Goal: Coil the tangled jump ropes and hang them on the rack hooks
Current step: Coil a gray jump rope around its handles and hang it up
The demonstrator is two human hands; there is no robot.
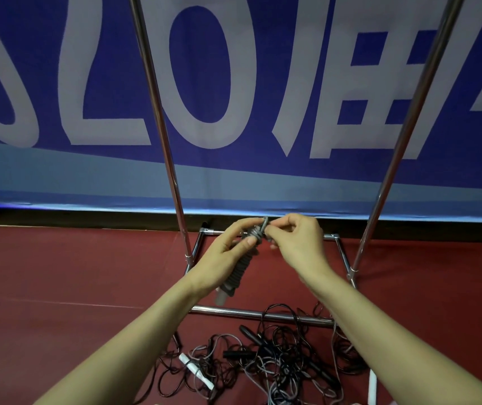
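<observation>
A grey jump rope (241, 266) is wound tightly around its handles into a bundle, held up in front of the chrome rack (158, 118). My left hand (222, 255) grips the bundle's middle, thumb across it. My right hand (295, 239) pinches the rope's loose end at the bundle's top. A pale handle tip sticks out below my left wrist. On the red floor below lies a tangled pile of black and grey jump ropes (266, 358) with black handles and a white handle (196, 371). No hooks are in view.
The rack's two slanted uprights rise left and right, with its base bars (260, 315) on the red floor (58, 282) just behind the pile. A blue banner with large white lettering (234, 83) hangs behind. Another white handle (372, 387) lies at the lower right.
</observation>
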